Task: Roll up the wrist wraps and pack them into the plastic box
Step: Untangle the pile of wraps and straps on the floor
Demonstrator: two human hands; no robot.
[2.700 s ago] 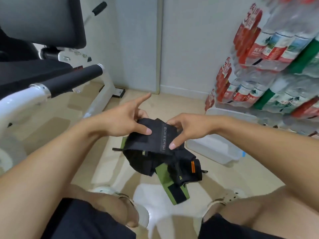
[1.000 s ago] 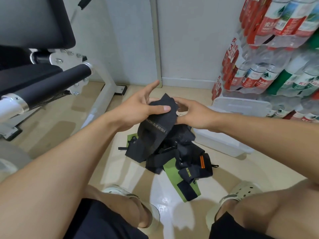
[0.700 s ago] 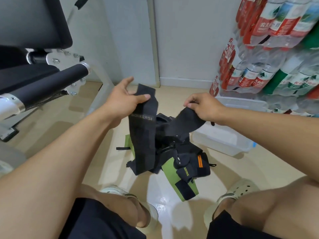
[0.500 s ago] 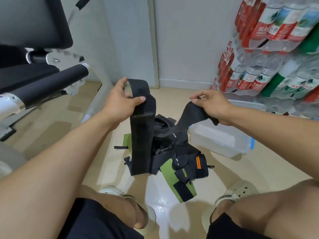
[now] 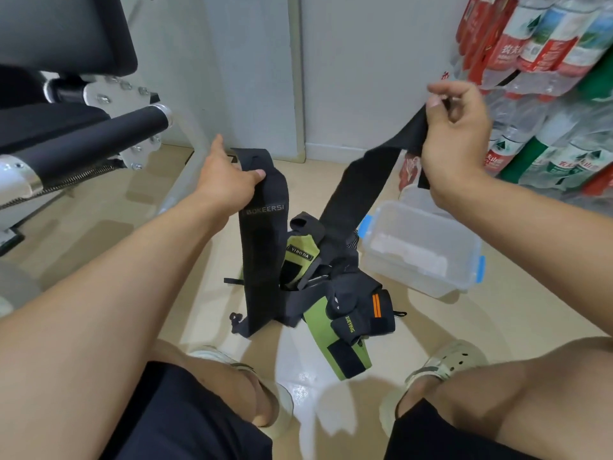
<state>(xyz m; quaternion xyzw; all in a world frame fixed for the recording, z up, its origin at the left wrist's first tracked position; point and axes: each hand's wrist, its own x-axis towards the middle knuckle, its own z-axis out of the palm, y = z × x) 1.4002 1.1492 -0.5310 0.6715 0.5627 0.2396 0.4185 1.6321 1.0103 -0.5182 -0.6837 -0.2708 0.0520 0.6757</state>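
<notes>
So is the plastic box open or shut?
Open. The box on the floor has no lid on, and its inside shows, with no wraps in it.

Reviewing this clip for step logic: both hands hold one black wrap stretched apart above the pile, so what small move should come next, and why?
Probably lift the black wrap clear of the pile. The left hand and right hand each grip an end, but its middle hangs among the other wraps, so rolling now would likely snag. The plastic box sits open and empty.
</notes>
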